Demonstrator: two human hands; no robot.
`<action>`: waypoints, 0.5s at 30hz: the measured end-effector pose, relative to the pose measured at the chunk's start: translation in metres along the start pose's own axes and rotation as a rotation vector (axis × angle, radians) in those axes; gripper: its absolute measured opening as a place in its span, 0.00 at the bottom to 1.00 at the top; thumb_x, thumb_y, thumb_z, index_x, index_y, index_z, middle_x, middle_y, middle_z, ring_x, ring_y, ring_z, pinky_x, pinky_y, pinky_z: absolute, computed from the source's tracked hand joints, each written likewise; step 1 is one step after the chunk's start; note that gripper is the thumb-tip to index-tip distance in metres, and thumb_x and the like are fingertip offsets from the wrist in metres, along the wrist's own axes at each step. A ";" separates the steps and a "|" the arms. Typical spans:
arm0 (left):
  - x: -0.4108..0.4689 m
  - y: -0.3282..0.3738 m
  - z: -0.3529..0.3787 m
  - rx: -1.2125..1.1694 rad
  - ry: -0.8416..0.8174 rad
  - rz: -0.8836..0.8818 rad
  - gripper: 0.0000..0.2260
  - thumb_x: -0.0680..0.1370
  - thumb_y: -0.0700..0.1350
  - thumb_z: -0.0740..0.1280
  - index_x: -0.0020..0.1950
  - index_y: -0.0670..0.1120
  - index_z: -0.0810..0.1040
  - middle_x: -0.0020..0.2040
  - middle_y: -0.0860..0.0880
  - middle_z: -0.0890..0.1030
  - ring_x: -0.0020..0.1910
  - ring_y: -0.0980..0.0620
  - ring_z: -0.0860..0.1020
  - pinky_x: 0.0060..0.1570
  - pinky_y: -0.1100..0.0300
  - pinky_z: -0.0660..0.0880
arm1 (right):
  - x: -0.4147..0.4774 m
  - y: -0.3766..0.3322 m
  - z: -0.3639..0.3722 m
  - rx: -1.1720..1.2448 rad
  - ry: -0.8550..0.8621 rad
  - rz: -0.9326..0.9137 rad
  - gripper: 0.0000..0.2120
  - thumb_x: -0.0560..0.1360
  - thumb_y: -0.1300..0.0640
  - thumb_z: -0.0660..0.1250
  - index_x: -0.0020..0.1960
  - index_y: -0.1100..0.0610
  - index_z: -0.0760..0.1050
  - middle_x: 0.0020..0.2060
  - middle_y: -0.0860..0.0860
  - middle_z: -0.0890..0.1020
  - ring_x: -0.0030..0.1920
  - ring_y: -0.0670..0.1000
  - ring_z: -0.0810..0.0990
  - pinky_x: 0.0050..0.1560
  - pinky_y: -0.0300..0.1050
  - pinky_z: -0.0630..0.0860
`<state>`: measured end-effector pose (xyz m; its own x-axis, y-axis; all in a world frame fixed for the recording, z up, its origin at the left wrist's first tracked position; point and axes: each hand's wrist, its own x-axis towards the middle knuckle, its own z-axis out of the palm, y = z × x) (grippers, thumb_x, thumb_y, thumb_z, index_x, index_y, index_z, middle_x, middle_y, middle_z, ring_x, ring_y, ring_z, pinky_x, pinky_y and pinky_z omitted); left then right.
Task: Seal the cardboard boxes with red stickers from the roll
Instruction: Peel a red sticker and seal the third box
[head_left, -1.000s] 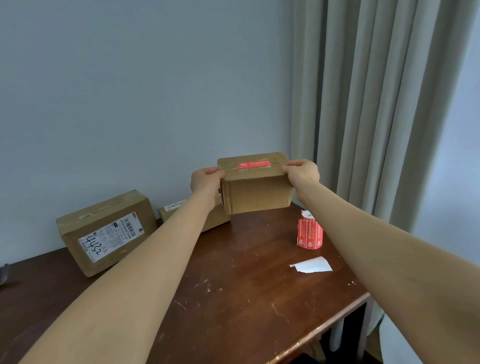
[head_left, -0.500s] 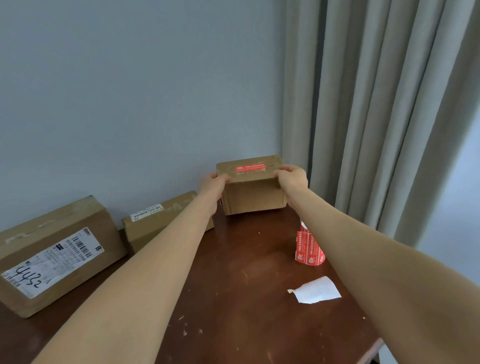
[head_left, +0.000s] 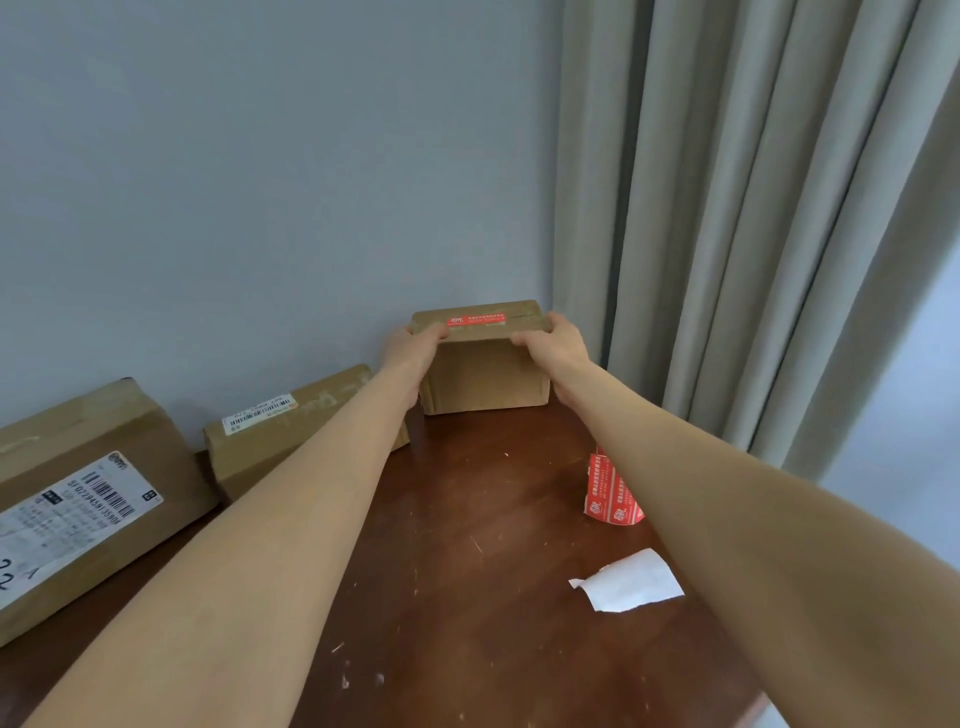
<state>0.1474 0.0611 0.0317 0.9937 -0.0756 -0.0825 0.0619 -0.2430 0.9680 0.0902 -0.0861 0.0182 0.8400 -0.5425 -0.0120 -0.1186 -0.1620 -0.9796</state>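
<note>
One stickered box (head_left: 485, 376) is gripped by left hand (head_left: 415, 347) and right hand (head_left: 553, 344); roll (head_left: 605, 493) may be toppled if the right forearm (head_left: 727, 499) is drawn back low.

hands (head_left: 413, 345) (head_left: 556, 345) grip the stickered box (head_left: 485, 376)

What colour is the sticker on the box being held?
The sticker on the box is red with white print; head view.
</note>
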 end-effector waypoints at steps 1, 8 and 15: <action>-0.003 0.001 0.000 0.013 0.009 0.006 0.30 0.78 0.50 0.65 0.76 0.43 0.60 0.73 0.46 0.65 0.70 0.46 0.65 0.67 0.53 0.65 | -0.002 0.000 -0.002 -0.018 -0.007 -0.004 0.30 0.76 0.58 0.67 0.75 0.59 0.60 0.70 0.55 0.70 0.69 0.56 0.69 0.69 0.49 0.67; -0.047 0.007 0.001 0.141 0.107 0.163 0.16 0.78 0.47 0.66 0.65 0.43 0.74 0.63 0.47 0.76 0.62 0.48 0.73 0.53 0.59 0.68 | -0.034 -0.006 -0.033 -0.145 0.043 -0.119 0.29 0.76 0.57 0.68 0.74 0.57 0.64 0.70 0.53 0.70 0.70 0.54 0.69 0.67 0.48 0.67; -0.105 -0.004 0.028 0.327 -0.038 0.369 0.07 0.78 0.45 0.66 0.49 0.45 0.83 0.55 0.49 0.82 0.57 0.51 0.76 0.54 0.59 0.70 | -0.072 0.011 -0.073 -0.338 0.070 -0.221 0.23 0.74 0.51 0.70 0.67 0.55 0.73 0.65 0.53 0.75 0.63 0.54 0.75 0.59 0.48 0.73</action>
<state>0.0405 0.0429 0.0303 0.9392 -0.2479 0.2376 -0.3325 -0.4837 0.8096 -0.0108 -0.1090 0.0225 0.8281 -0.5169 0.2168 -0.1160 -0.5365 -0.8359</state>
